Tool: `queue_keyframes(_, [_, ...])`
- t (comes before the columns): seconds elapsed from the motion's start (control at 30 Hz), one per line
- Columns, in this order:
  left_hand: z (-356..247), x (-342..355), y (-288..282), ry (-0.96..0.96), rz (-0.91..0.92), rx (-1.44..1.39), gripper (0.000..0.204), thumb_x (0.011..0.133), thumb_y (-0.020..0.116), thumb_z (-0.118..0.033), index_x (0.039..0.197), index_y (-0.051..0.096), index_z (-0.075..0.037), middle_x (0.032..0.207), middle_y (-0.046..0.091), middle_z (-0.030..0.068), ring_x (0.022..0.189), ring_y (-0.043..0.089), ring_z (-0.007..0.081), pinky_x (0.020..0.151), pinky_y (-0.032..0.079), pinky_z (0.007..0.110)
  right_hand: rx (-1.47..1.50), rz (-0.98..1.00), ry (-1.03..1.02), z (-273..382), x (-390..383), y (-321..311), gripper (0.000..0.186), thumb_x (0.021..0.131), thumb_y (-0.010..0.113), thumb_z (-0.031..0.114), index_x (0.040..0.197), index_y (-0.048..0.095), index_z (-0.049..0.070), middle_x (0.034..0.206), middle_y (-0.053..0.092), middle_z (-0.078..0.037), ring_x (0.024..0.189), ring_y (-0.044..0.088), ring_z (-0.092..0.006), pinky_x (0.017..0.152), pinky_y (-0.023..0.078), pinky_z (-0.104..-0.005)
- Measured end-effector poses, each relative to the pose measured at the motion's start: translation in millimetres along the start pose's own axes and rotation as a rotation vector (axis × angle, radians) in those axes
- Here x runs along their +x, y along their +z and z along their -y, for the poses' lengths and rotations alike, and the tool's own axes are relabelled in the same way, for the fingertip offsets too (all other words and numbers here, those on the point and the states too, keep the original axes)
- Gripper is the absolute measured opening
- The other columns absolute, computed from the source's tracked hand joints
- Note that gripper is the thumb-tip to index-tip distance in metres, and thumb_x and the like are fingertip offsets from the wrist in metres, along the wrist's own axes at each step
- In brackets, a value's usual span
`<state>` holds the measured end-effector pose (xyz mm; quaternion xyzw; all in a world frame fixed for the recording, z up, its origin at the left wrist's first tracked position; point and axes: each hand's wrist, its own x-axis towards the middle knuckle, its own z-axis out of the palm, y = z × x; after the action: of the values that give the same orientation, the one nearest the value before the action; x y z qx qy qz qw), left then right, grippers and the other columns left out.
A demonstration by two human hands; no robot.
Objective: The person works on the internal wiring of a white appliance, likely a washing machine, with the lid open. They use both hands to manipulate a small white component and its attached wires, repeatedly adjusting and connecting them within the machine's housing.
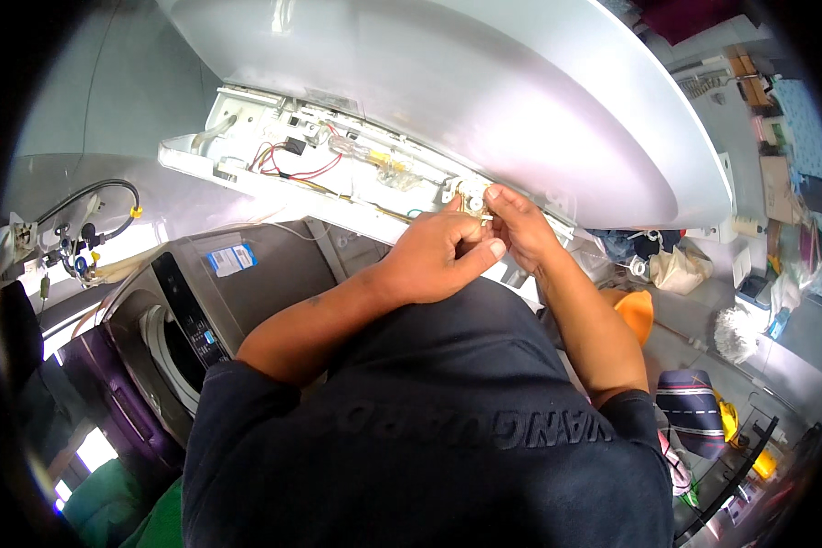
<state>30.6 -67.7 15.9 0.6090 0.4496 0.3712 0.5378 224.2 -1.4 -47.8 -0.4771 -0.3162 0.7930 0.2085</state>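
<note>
A long white housing (pixel 274 169) runs across the top middle, opened up. Red and black wires (pixel 306 172) and a clear-wrapped bundle with yellow in it (pixel 388 163) lie inside. At its right end is a small white part with brass-coloured metal (pixel 472 194), partly hidden by my fingers. My left hand (pixel 443 254) is closed with its fingers curled at the part's lower side, its thumb pointing right. The thumb and fingers of my right hand (pixel 524 228) pinch the part from the right. What lies between the two hands is too small to tell.
A large glossy grey curved panel (pixel 447 82) rises just behind the housing. On the left stands a grey front-loading washing machine (pixel 269 274), near a black hose (pixel 110 185) and wall valves. To the right are a white fluffy duster (pixel 735 334), an orange thing (pixel 634 315) and bags.
</note>
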Motion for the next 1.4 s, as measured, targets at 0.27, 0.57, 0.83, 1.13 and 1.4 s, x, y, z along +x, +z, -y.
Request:
queue_keyframes(0.27, [-2.1, -1.2, 7.5, -0.090, -0.101, -0.119, 0.037, 0.095, 0.066, -0.019, 0.067, 0.045, -0.004, 0.055, 0.042, 0.0021, 0.056, 0.039, 0.0094, 0.096, 0.043, 0.034, 0.023, -0.012, -0.009, 0.1, -0.6, 4.8, 0.032, 0.103, 0.055, 0.032, 0.121, 0.060, 0.005, 0.097, 0.064, -0.001, 0.081, 0.060, -0.0093, 0.071, 0.050, -0.0256])
queue_keyframes(0.57, [7.5, -5.8, 18.0, 0.006, -0.182, -0.133, 0.033, 0.093, 0.068, -0.016, 0.070, 0.047, -0.004, 0.059, 0.049, 0.0023, 0.058, 0.047, 0.0095, 0.100, 0.042, 0.036, 0.041, 0.090, 0.006, 6.4, -7.2, 5.6, 0.028, 0.103, 0.054, 0.029, 0.117, 0.059, 0.005, 0.099, 0.066, -0.004, 0.086, 0.065, -0.0134, 0.078, 0.055, -0.0302])
queue_keyframes(0.83, [4.6, -7.4, 19.1, 0.007, -0.188, -0.168, 0.030, 0.089, 0.069, -0.014, 0.071, 0.048, -0.004, 0.059, 0.051, 0.0025, 0.058, 0.050, 0.0107, 0.101, 0.043, 0.041, 0.063, 0.035, -0.006, 0.5, -6.7, 5.1, 0.026, 0.103, 0.055, 0.025, 0.117, 0.058, 0.004, 0.102, 0.067, -0.006, 0.088, 0.066, -0.0152, 0.080, 0.056, -0.0314])
queue_keyframes(1.13, [-1.0, -4.6, 19.8, 0.018, -0.196, -0.129, 0.030, 0.086, 0.070, -0.014, 0.069, 0.047, -0.004, 0.058, 0.051, 0.0034, 0.056, 0.050, 0.0132, 0.103, 0.043, 0.046, 0.052, 0.028, -0.033, 4.4, -11.4, 8.2, 0.026, 0.103, 0.054, 0.020, 0.121, 0.057, 0.002, 0.107, 0.067, -0.008, 0.094, 0.066, -0.0157, 0.083, 0.055, -0.0324])
queue_keyframes(1.4, [-2.6, -4.7, 18.1, 0.040, -0.217, -0.046, 0.032, 0.085, 0.070, -0.013, 0.067, 0.045, -0.005, 0.057, 0.049, 0.0051, 0.053, 0.050, 0.0170, 0.105, 0.041, 0.049, 0.056, 0.048, -0.037, 2.6, -11.9, 3.7, 0.029, 0.103, 0.055, 0.020, 0.126, 0.056, 0.003, 0.108, 0.067, -0.006, 0.095, 0.065, -0.0135, 0.085, 0.054, -0.0312])
